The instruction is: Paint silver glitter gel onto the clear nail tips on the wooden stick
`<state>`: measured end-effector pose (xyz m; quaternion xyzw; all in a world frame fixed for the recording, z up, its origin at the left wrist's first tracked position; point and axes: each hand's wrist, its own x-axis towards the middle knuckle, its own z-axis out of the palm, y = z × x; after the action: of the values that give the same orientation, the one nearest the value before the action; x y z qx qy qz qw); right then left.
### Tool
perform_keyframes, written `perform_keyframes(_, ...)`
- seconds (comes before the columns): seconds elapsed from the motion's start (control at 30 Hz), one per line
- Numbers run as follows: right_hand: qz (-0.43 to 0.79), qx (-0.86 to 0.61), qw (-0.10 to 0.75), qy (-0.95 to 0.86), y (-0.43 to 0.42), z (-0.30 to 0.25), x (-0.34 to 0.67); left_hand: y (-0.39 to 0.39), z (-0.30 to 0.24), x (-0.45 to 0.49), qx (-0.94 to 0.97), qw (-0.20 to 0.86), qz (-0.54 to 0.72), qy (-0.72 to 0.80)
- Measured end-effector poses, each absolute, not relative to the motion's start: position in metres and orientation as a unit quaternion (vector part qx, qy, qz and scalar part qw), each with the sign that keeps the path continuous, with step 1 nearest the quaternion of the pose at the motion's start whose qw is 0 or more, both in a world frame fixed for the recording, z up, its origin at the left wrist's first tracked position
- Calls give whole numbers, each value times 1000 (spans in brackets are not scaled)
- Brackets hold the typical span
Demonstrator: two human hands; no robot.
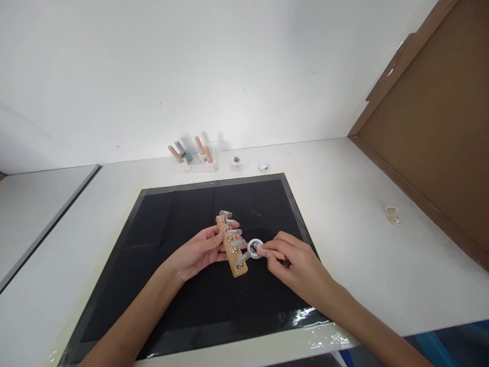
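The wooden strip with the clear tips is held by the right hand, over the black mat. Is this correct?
Not the hand: the head view shows the left hand holding the wooden strip with the clear tips, over the black mat.

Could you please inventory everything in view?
Wooden strip: one, tan, left hand
Tips: five, clear, on strip
Balls: five, silver, on strip
Round item: one, silvery, beside strip
Handle: one, peach, right hand
Bottles: four, peach or grey caps, behind mat
Jar: one, white, beside bottles
Dish: one, white, beside jar
Round pieces: two, cream, right
Mat: one, black, centre
Table: one, white, underneath
Wall: one, white, behind
Cardboard: one, brown, right
Blue shapes: count unclear, lower right
Hands: two, bare, over mat
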<state>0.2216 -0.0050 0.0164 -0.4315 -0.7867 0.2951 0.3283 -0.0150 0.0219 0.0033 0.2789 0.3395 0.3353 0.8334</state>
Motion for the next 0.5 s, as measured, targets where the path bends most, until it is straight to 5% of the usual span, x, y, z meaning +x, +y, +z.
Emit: perform_keyframes(0.5,424,-476,314,-703,-1,17,220,22,2,-16,280,834,335,337)
